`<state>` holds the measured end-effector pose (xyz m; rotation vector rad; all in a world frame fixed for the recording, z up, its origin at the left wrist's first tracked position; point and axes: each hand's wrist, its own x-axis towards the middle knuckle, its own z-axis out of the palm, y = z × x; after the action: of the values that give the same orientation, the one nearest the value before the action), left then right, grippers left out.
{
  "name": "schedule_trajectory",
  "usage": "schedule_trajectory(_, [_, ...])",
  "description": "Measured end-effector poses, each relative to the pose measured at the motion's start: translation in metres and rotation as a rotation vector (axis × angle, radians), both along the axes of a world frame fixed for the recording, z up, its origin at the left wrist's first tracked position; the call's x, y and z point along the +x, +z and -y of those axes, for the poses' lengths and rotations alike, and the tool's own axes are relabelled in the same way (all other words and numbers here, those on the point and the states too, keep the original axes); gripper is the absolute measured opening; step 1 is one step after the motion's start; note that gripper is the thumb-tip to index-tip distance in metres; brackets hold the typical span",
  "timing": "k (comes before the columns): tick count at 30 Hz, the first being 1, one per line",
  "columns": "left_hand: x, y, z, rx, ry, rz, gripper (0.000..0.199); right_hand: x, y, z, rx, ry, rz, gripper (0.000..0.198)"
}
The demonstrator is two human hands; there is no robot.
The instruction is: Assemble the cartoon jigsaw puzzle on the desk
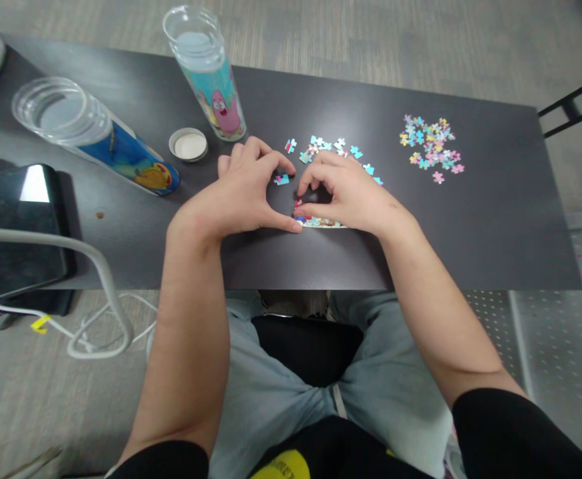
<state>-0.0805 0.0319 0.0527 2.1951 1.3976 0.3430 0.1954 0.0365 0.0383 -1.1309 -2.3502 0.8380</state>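
- Left hand (245, 193): one, open, thumb and index finger spread wide; thumb tip at the left end of the puzzle strip.
- Right hand (350, 189): one, thumb and index finger curled toward each other at the strip's left end; whether a piece is gripped cannot be told.
- Puzzle strip (324, 223): joined jigsaw pieces, multicoloured, on the table (495, 226) near its front edge, partly hidden under the right hand.
- Jigsaw piece (283, 179): teal and pink, loose, between the hands.
- Loose jigsaw pieces (355, 152): scattered group, mostly blue, beyond the right hand.
- Jigsaw pile (435, 143): pastel pieces, well apart, to the right.
- Cartoon tube (215, 93): clear top, pink starfish figure, upright beyond the left hand.
- Blue tube (126, 153): clear top, upright, further left.
- Round lid (188, 144): white, flat between the tubes.
- Tablet (26, 229): black, at the table's left end.
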Motion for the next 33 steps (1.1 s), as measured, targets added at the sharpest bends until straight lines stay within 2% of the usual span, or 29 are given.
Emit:
schedule_trajectory(4, [-0.001,0.009,0.002,0.000,-0.006,0.021,0.077,0.011,0.013,0.000,0.020,-0.060,-0.050,0.019])
schedule_trajectory(7, [-0.002,0.012,0.000,0.036,0.079,0.046,0.058,0.033,0.027,-0.004,0.055,-0.128,-0.063,0.019])
schedule_trajectory(10, [-0.001,0.005,-0.007,0.094,0.167,0.050,0.047,0.058,0.036,-0.011,0.105,-0.220,-0.067,0.024])
schedule_trajectory(15, [0.009,-0.012,-0.031,0.124,0.188,0.075,0.044,0.085,0.034,-0.020,0.116,-0.312,-0.047,0.023])
schedule_trajectory(20, [0.018,-0.017,-0.044,0.144,0.180,0.070,0.039,0.083,0.023,-0.021,0.067,-0.263,-0.075,0.021])
schedule_trajectory(26, [0.017,-0.015,-0.045,0.099,0.196,0.145,0.018,0.073,0.016,-0.020,-0.011,-0.189,-0.090,0.029])
schedule_trajectory(29, [0.014,-0.014,-0.045,0.071,0.198,0.169,0.021,0.071,0.014,-0.019,-0.042,-0.172,-0.094,0.033])
schedule_trajectory(31, [0.013,-0.015,-0.045,0.064,0.209,0.181,0.024,0.070,0.012,-0.020,-0.028,-0.166,-0.085,0.030])
schedule_trajectory(33, [0.012,-0.018,-0.046,0.086,0.236,0.196,0.018,0.070,0.011,-0.020,0.001,-0.155,-0.055,0.024])
